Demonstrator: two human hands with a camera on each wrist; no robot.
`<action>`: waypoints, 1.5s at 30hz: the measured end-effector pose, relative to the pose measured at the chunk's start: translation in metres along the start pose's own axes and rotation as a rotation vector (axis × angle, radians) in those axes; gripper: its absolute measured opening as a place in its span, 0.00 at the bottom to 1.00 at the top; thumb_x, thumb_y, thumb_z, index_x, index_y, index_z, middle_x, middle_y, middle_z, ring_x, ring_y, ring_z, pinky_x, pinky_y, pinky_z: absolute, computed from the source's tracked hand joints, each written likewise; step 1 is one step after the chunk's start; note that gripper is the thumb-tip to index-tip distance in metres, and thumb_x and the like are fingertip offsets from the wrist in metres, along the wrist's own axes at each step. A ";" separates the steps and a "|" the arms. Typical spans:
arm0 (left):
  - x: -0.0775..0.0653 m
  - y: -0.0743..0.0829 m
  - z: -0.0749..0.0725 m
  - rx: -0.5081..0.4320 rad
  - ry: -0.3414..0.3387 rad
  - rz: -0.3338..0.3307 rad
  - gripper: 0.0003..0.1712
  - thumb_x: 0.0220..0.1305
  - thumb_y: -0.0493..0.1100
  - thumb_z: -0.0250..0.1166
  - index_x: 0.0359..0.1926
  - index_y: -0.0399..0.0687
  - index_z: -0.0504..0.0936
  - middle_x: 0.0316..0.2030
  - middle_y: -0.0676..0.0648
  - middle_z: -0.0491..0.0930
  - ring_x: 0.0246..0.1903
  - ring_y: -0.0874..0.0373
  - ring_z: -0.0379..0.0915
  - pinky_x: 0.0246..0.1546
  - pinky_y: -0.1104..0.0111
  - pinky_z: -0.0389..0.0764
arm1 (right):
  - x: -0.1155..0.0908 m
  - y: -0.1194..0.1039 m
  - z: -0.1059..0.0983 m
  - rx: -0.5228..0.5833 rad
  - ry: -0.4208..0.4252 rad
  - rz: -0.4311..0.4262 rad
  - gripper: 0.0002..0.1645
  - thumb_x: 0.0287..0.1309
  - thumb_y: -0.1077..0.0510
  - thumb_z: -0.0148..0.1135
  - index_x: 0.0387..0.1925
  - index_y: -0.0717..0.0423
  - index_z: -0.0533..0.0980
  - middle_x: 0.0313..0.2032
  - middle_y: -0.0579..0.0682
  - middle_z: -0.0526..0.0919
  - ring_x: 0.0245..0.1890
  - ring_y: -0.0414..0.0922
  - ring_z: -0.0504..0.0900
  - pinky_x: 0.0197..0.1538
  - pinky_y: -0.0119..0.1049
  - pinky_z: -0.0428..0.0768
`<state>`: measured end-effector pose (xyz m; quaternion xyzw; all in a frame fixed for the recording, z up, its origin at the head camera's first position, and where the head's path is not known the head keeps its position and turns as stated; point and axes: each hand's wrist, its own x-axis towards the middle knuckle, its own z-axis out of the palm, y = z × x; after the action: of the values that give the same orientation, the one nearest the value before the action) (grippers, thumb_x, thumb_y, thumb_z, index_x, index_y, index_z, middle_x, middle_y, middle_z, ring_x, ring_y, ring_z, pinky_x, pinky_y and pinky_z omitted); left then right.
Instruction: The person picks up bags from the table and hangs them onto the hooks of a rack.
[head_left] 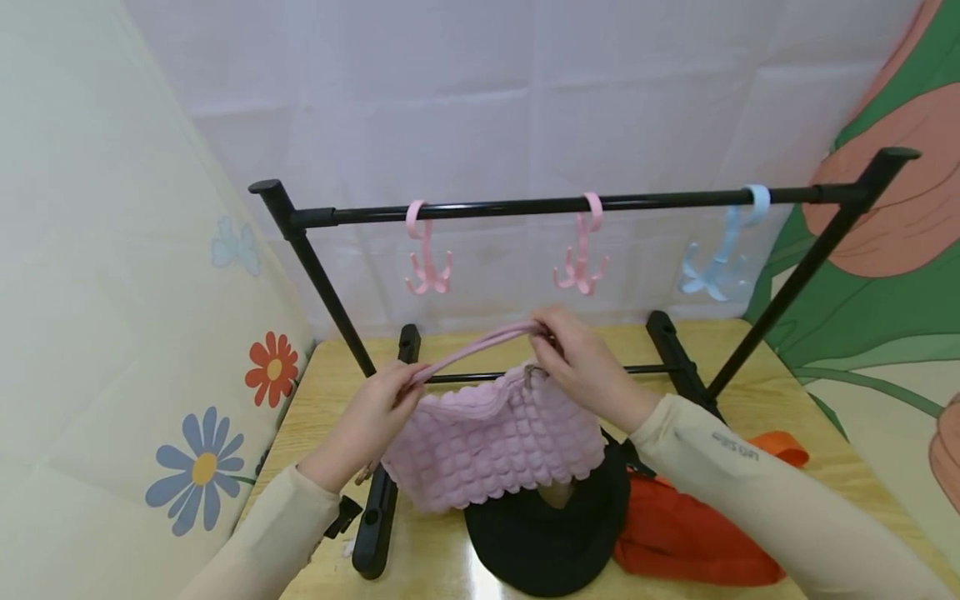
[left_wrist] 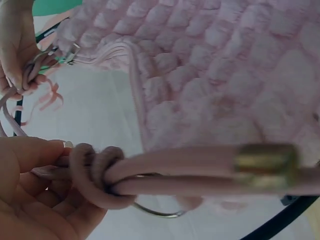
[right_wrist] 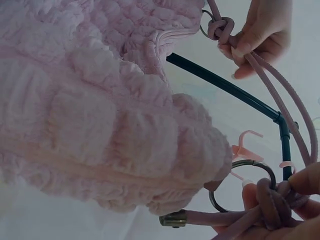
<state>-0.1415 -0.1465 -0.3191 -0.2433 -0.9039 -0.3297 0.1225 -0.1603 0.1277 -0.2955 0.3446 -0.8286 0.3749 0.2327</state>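
Note:
A pink puffy handbag point(head_left: 502, 446) hangs by its strap point(head_left: 480, 343) between my two hands, above the table. My left hand point(head_left: 371, 421) pinches the strap near its left end, beside a knot point(left_wrist: 97, 175) seen in the left wrist view. With curled fingers, my right hand point(head_left: 588, 367) grips the other end of the strap. In the right wrist view a metal ring point(right_wrist: 217, 197) shows by the knot at that hand. The bag's zipped top edge point(left_wrist: 131, 75) faces the strap.
A black rack point(head_left: 495, 208) stands behind the bag, carrying two pink hooks point(head_left: 429, 271) point(head_left: 581, 267) and a blue hook point(head_left: 712, 271). Below lie a black curved item point(head_left: 547, 550) and an orange-red fabric item point(head_left: 690, 537) on the wooden table point(head_left: 795, 400). Printed cloths surround it.

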 end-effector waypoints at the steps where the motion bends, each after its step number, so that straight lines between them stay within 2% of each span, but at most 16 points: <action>1: -0.001 -0.002 0.000 -0.014 0.007 -0.003 0.14 0.63 0.27 0.62 0.49 0.34 0.82 0.27 0.50 0.71 0.24 0.61 0.62 0.22 0.70 0.68 | 0.000 0.000 0.000 -0.003 0.004 -0.008 0.07 0.62 0.74 0.54 0.41 0.66 0.73 0.31 0.52 0.71 0.27 0.42 0.67 0.28 0.36 0.69; 5: -0.004 -0.010 0.001 -0.048 0.059 -0.002 0.12 0.62 0.27 0.63 0.47 0.34 0.83 0.26 0.50 0.70 0.25 0.61 0.61 0.21 0.71 0.67 | 0.000 0.000 -0.001 -0.004 0.012 -0.022 0.08 0.61 0.75 0.54 0.41 0.66 0.73 0.31 0.52 0.71 0.27 0.42 0.67 0.28 0.36 0.70; 11: -0.005 -0.013 -0.003 -0.065 0.167 0.012 0.10 0.62 0.29 0.65 0.45 0.34 0.83 0.34 0.43 0.78 0.30 0.56 0.70 0.27 0.69 0.76 | -0.003 0.001 -0.003 0.007 -0.008 0.045 0.10 0.63 0.74 0.54 0.45 0.68 0.74 0.32 0.53 0.72 0.27 0.42 0.68 0.29 0.36 0.71; 14: -0.004 -0.014 -0.007 -0.047 0.220 0.066 0.12 0.61 0.27 0.64 0.46 0.31 0.83 0.36 0.41 0.80 0.31 0.55 0.72 0.29 0.68 0.77 | -0.003 0.002 -0.004 -0.013 -0.022 0.069 0.12 0.64 0.73 0.54 0.48 0.69 0.75 0.33 0.53 0.73 0.28 0.43 0.69 0.30 0.37 0.71; 18: 0.000 -0.015 -0.012 -0.015 0.290 0.144 0.10 0.58 0.25 0.65 0.43 0.29 0.83 0.31 0.42 0.79 0.26 0.56 0.71 0.23 0.69 0.75 | -0.003 0.003 -0.004 -0.033 -0.038 0.069 0.14 0.65 0.71 0.54 0.51 0.69 0.75 0.36 0.55 0.76 0.30 0.44 0.71 0.32 0.39 0.73; 20: 0.002 -0.014 -0.016 -0.010 0.303 0.152 0.09 0.58 0.25 0.65 0.41 0.30 0.83 0.29 0.43 0.78 0.25 0.57 0.69 0.21 0.71 0.73 | -0.003 0.003 -0.004 -0.037 -0.042 0.064 0.14 0.66 0.71 0.54 0.52 0.69 0.74 0.38 0.56 0.77 0.31 0.44 0.72 0.33 0.39 0.74; 26: 0.007 -0.013 -0.028 0.046 0.282 0.142 0.09 0.60 0.27 0.65 0.42 0.32 0.84 0.29 0.44 0.77 0.23 0.58 0.69 0.22 0.70 0.73 | 0.000 0.003 -0.005 -0.041 -0.044 0.057 0.16 0.66 0.71 0.54 0.54 0.70 0.74 0.39 0.57 0.78 0.33 0.45 0.74 0.35 0.40 0.76; 30: 0.010 -0.012 -0.036 0.084 0.268 0.112 0.09 0.61 0.28 0.65 0.43 0.35 0.84 0.29 0.45 0.79 0.25 0.58 0.70 0.25 0.68 0.75 | 0.003 0.004 -0.003 -0.049 -0.043 0.056 0.16 0.65 0.71 0.55 0.54 0.71 0.74 0.40 0.58 0.79 0.34 0.47 0.75 0.36 0.42 0.77; 34: 0.012 -0.013 -0.041 0.108 0.277 0.107 0.07 0.61 0.30 0.65 0.42 0.36 0.84 0.29 0.46 0.79 0.24 0.58 0.70 0.24 0.68 0.75 | 0.006 0.004 -0.002 -0.060 -0.039 0.042 0.16 0.65 0.70 0.57 0.54 0.71 0.74 0.40 0.59 0.79 0.34 0.48 0.75 0.36 0.43 0.77; 38: 0.015 -0.015 -0.045 0.111 0.282 0.111 0.06 0.62 0.31 0.65 0.40 0.35 0.84 0.28 0.45 0.79 0.22 0.59 0.70 0.23 0.70 0.74 | 0.010 0.004 -0.001 -0.066 -0.032 0.020 0.16 0.64 0.70 0.58 0.53 0.72 0.74 0.40 0.61 0.79 0.35 0.50 0.76 0.37 0.44 0.77; 42: 0.017 -0.014 -0.049 0.072 0.249 0.069 0.06 0.65 0.32 0.63 0.41 0.35 0.84 0.27 0.46 0.78 0.23 0.58 0.70 0.23 0.71 0.74 | 0.014 0.005 0.000 -0.064 -0.028 0.010 0.17 0.64 0.70 0.58 0.53 0.73 0.74 0.39 0.61 0.79 0.35 0.50 0.75 0.37 0.44 0.77; 45: 0.019 -0.014 -0.052 0.061 0.249 0.058 0.06 0.66 0.32 0.62 0.42 0.35 0.83 0.27 0.46 0.77 0.22 0.58 0.71 0.22 0.72 0.75 | 0.017 0.005 0.000 -0.064 -0.025 0.005 0.17 0.64 0.70 0.58 0.53 0.73 0.74 0.38 0.61 0.79 0.33 0.49 0.75 0.35 0.43 0.76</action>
<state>-0.1623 -0.1830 -0.2803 -0.2228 -0.8839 -0.3260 0.2507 -0.1749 0.1229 -0.2871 0.3394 -0.8438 0.3446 0.2325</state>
